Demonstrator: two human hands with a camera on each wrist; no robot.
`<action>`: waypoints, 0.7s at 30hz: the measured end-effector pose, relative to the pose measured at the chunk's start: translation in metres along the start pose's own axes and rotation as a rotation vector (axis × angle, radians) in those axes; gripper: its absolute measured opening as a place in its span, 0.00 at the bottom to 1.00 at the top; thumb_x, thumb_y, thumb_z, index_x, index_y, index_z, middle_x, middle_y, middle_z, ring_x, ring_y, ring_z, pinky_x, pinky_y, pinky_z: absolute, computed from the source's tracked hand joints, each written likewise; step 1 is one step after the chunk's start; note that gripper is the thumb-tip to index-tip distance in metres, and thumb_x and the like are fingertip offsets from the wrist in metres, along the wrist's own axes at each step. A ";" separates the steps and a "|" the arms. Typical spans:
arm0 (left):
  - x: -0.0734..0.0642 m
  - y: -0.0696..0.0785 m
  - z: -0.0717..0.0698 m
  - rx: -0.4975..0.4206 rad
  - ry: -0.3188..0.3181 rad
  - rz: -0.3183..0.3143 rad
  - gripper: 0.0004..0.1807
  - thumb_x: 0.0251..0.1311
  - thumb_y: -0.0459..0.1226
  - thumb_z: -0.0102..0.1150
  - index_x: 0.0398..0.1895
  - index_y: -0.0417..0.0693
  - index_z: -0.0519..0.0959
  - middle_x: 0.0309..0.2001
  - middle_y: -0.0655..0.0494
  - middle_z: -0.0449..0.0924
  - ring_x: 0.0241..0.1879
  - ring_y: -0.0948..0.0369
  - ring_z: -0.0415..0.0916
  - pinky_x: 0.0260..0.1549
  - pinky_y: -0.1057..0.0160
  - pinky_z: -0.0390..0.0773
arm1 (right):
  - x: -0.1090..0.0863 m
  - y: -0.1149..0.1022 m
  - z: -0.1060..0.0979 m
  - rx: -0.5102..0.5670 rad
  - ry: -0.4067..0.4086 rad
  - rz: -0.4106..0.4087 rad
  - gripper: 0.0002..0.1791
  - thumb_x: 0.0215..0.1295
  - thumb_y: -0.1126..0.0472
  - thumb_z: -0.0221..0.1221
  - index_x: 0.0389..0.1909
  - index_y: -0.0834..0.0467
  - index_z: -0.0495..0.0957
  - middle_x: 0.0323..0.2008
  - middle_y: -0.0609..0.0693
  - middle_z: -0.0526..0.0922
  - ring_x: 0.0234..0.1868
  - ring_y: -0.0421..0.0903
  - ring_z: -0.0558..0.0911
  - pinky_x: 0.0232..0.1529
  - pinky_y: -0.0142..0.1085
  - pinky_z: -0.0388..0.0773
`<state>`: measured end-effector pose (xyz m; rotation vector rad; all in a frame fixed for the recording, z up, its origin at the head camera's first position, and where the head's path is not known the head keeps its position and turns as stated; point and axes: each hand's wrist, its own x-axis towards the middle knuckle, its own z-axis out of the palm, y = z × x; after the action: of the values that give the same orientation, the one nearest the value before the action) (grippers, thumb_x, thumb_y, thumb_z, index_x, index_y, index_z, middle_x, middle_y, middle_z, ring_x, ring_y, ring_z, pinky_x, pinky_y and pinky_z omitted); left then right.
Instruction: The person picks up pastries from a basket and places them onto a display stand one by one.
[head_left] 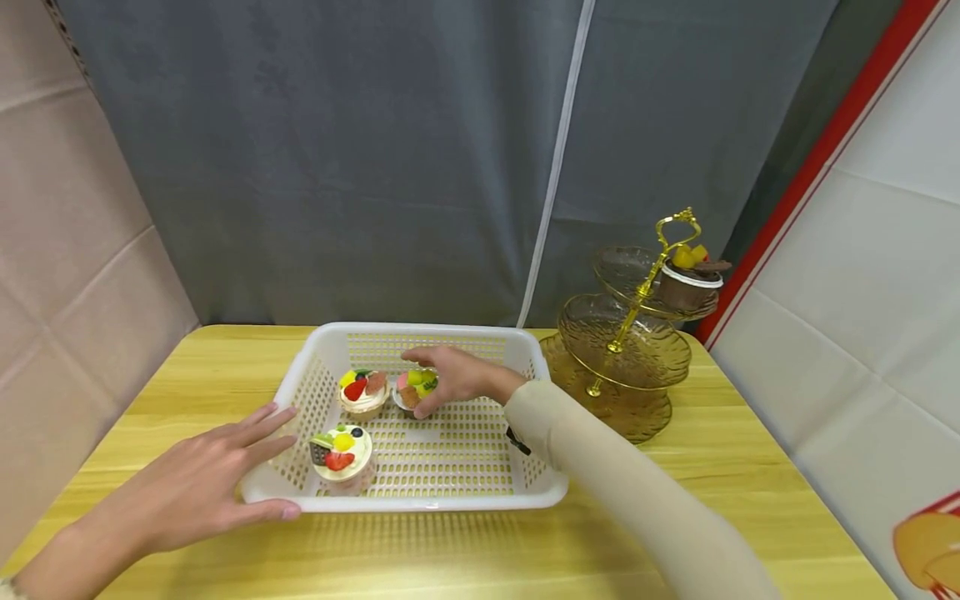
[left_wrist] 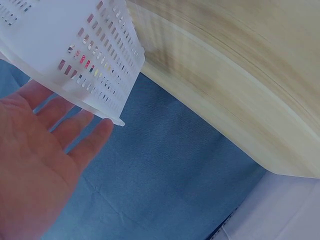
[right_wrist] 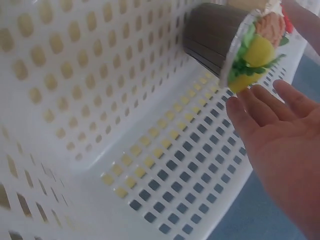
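Observation:
My right hand (head_left: pixel 461 379) reaches into a white perforated plastic basket (head_left: pixel 420 504). Its spread fingers and thumb hover about a dark-cupped cupcake (right_wrist: pixel 210 40) topped with yellow fruit and green leaves; no firm grip shows. Beside that cupcake, to the left, is a cream cupcake (head_left: pixel 365 397) with a red strawberry slice. Nearer the front left corner sits a pink-sided dessert cup (head_left: pixel 345 458) with fruit on white cream. With fingers extended, my left hand (head_left: pixel 210 471) rests at the basket's left rim; the left wrist view shows its fingertips against that rim.
At the right, a three-tier amber glass stand (head_left: pixel 626 342) with a gold handle carries a chocolate cupcake (head_left: pixel 686 292) on its top tier. The wooden table (head_left: pixel 480 554) meets a grey curtain (head_left: pixel 337 167) behind and light panels on both sides.

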<state>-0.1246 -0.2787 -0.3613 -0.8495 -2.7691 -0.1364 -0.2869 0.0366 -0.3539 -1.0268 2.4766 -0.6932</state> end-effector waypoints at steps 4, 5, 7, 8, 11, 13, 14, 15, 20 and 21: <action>0.000 0.000 0.001 -0.001 0.005 0.003 0.46 0.47 0.71 0.62 0.58 0.47 0.81 0.68 0.47 0.70 0.60 0.42 0.74 0.43 0.42 0.79 | 0.003 0.001 0.006 -0.011 0.008 0.023 0.49 0.53 0.58 0.75 0.74 0.59 0.61 0.72 0.51 0.66 0.71 0.51 0.67 0.68 0.40 0.64; 0.000 0.000 0.001 -0.002 0.006 0.004 0.46 0.47 0.71 0.62 0.58 0.47 0.81 0.68 0.47 0.70 0.60 0.42 0.75 0.43 0.43 0.79 | 0.003 0.002 0.007 -0.013 0.012 0.029 0.48 0.53 0.58 0.75 0.74 0.59 0.62 0.72 0.51 0.66 0.70 0.50 0.68 0.68 0.40 0.64; 0.000 0.000 0.001 -0.001 0.010 0.007 0.46 0.47 0.71 0.62 0.58 0.47 0.81 0.68 0.47 0.71 0.60 0.42 0.75 0.43 0.43 0.79 | 0.005 0.003 0.010 -0.011 0.026 0.037 0.48 0.52 0.59 0.75 0.74 0.59 0.62 0.71 0.52 0.67 0.69 0.50 0.69 0.67 0.40 0.65; 0.000 0.000 0.001 -0.002 0.010 0.007 0.46 0.47 0.71 0.62 0.58 0.47 0.81 0.68 0.47 0.71 0.60 0.42 0.75 0.43 0.43 0.79 | 0.006 0.004 0.010 -0.013 0.030 0.041 0.48 0.52 0.59 0.75 0.73 0.59 0.63 0.71 0.52 0.68 0.69 0.49 0.70 0.67 0.39 0.65; 0.000 0.000 0.001 -0.001 0.014 0.008 0.46 0.47 0.72 0.62 0.58 0.47 0.81 0.68 0.47 0.71 0.60 0.42 0.75 0.43 0.42 0.79 | 0.007 0.004 0.011 -0.029 0.039 0.044 0.48 0.51 0.59 0.76 0.73 0.58 0.63 0.68 0.52 0.71 0.65 0.48 0.73 0.64 0.38 0.68; 0.000 0.000 0.001 0.000 0.018 0.009 0.46 0.47 0.72 0.62 0.58 0.47 0.81 0.68 0.47 0.71 0.59 0.42 0.75 0.43 0.42 0.79 | 0.008 0.004 0.011 -0.036 0.041 0.042 0.48 0.51 0.59 0.76 0.73 0.58 0.64 0.66 0.52 0.73 0.60 0.46 0.75 0.61 0.37 0.70; 0.000 0.000 0.001 0.000 0.018 0.009 0.46 0.47 0.72 0.62 0.58 0.47 0.81 0.68 0.47 0.71 0.59 0.42 0.75 0.43 0.42 0.79 | 0.008 0.004 0.011 -0.037 0.043 0.039 0.48 0.51 0.59 0.76 0.72 0.58 0.64 0.65 0.52 0.74 0.57 0.45 0.76 0.59 0.36 0.71; 0.000 0.000 0.000 0.000 0.018 0.008 0.46 0.47 0.72 0.62 0.58 0.47 0.81 0.68 0.47 0.71 0.59 0.42 0.75 0.43 0.42 0.79 | 0.008 0.005 0.012 -0.042 0.043 0.035 0.47 0.51 0.60 0.76 0.72 0.58 0.65 0.63 0.52 0.75 0.54 0.44 0.76 0.58 0.35 0.71; 0.000 0.000 0.000 -0.001 0.010 0.004 0.46 0.47 0.72 0.61 0.59 0.47 0.81 0.68 0.46 0.71 0.59 0.42 0.75 0.43 0.42 0.79 | 0.010 0.005 0.013 -0.077 0.027 0.014 0.40 0.51 0.62 0.75 0.67 0.59 0.71 0.50 0.49 0.80 0.43 0.41 0.76 0.49 0.32 0.73; 0.000 -0.001 0.000 -0.001 0.009 0.003 0.46 0.47 0.72 0.61 0.59 0.47 0.81 0.68 0.46 0.70 0.59 0.42 0.75 0.43 0.42 0.79 | 0.010 0.005 0.013 -0.087 0.024 0.009 0.38 0.51 0.62 0.75 0.65 0.59 0.72 0.47 0.48 0.80 0.41 0.41 0.76 0.47 0.32 0.73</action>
<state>-0.1249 -0.2792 -0.3617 -0.8511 -2.7592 -0.1408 -0.2900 0.0280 -0.3686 -1.0435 2.5505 -0.6035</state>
